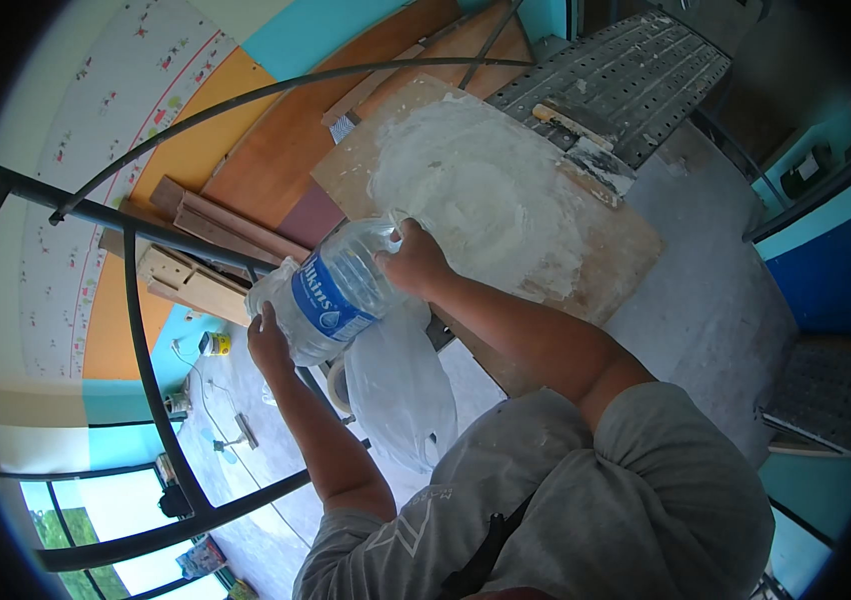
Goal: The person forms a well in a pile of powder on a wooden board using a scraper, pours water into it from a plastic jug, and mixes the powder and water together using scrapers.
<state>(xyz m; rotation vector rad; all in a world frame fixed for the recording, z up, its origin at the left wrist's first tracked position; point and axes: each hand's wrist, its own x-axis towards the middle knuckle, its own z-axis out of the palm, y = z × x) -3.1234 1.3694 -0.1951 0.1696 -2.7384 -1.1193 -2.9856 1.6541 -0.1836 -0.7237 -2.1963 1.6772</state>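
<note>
A large clear plastic water bottle [361,270] with a blue label is held tilted in front of me, between both hands. My left hand [272,342] is closed on its lower left end. My right hand [414,258] grips the rim at the other end, thumb and fingers pinched on the plastic. Beneath the bottle hangs a whitish translucent plastic bag [401,385]. Just beyond my right hand lies a wooden board [636,240] coated with white powder or paste [476,185].
Wood-handled plastering tools [596,165] rest at the board's right edge, against a perforated metal scaffold plank [626,75]. Dark scaffold tubes [136,300] cross the left side. Wood pieces [191,275] lean by the wall. Far below, a fan [226,445] and cable are on the floor.
</note>
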